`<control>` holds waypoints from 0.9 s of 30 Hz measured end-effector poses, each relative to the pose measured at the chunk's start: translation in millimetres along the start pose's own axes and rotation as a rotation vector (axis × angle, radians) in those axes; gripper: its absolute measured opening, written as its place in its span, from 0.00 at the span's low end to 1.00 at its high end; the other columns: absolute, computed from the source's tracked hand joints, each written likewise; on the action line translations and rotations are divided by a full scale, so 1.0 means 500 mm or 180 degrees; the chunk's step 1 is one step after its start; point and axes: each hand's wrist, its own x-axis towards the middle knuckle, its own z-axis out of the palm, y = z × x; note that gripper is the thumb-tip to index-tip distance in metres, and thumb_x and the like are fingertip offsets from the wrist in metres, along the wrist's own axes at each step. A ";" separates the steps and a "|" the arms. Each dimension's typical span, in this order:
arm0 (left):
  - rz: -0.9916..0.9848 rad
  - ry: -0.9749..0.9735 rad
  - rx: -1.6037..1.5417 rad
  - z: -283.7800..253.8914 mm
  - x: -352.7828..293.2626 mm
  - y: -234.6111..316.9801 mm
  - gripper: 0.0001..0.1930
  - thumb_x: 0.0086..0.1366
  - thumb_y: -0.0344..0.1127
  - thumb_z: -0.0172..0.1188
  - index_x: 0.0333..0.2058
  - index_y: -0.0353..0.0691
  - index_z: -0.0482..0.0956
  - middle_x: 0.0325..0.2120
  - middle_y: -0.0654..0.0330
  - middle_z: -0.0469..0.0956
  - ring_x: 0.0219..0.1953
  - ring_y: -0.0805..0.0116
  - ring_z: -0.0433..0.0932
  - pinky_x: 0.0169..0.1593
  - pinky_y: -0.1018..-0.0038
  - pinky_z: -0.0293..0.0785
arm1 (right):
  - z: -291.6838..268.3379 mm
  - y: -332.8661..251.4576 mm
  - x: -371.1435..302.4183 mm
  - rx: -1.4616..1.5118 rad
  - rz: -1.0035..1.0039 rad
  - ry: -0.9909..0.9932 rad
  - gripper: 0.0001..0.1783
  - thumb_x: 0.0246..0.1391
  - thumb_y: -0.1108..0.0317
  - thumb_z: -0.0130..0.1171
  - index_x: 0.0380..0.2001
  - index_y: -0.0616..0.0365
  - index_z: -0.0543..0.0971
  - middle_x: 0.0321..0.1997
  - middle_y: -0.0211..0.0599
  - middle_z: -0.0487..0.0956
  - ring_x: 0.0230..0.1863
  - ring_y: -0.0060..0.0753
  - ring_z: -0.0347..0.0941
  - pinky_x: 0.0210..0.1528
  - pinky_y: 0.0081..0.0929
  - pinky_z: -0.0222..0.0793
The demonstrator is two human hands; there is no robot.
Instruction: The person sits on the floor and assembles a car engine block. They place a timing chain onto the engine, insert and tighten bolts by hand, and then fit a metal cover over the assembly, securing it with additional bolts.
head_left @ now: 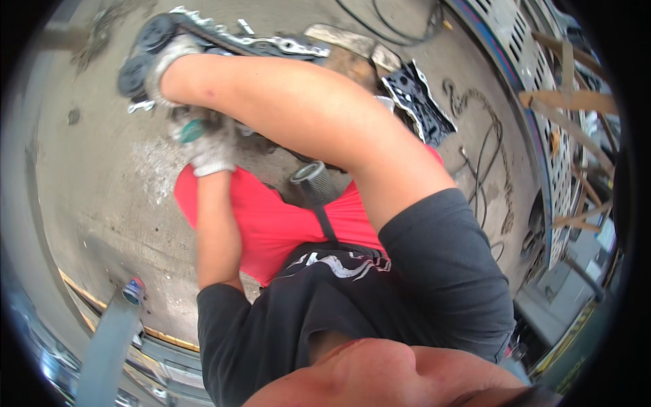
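A large engine part lies on the floor at the upper left, with two dark round pulleys at its left end. My right hand, in a whitish work glove, reaches across and rests against the part beside these pulleys. Its fingers are mostly hidden behind the glove and wrist. Just below it, my left hand, in a dirty white glove with a green patch, is close to the part's near side. Blur and my right wrist hide the left fingers, so what they touch is unclear.
Right of the engine part lie a dark cover with a silvery edge, a chain and black hoses. A mesh cylinder stands between my knees. A perforated metal frame borders the right. A small can is lower left.
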 end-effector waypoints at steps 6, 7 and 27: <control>0.0255 -0.0424 -0.0120 -0.097 0.037 0.022 0.21 0.55 0.40 0.76 0.45 0.37 0.83 0.46 0.49 0.82 0.50 0.47 0.79 0.57 0.54 0.74 | -0.128 0.353 -0.235 0.2354 -0.0125 0.0393 0.32 0.68 0.41 0.51 0.59 0.56 0.82 0.55 0.51 0.85 0.54 0.46 0.82 0.61 0.40 0.74; 0.0324 -0.0565 0.0004 -0.108 0.058 0.041 0.19 0.56 0.39 0.76 0.43 0.37 0.83 0.45 0.49 0.82 0.48 0.48 0.80 0.54 0.55 0.75 | -0.148 0.472 -0.335 0.2432 0.0141 0.0771 0.36 0.65 0.36 0.52 0.60 0.55 0.82 0.56 0.57 0.83 0.56 0.50 0.81 0.65 0.39 0.71; 0.0501 -0.1085 0.0515 -0.143 0.045 -0.013 0.17 0.72 0.38 0.64 0.51 0.30 0.77 0.51 0.42 0.78 0.54 0.43 0.77 0.58 0.54 0.73 | 0.552 0.569 -1.130 0.1856 0.4297 0.1088 0.16 0.62 0.58 0.63 0.48 0.54 0.83 0.49 0.48 0.84 0.53 0.52 0.80 0.57 0.43 0.75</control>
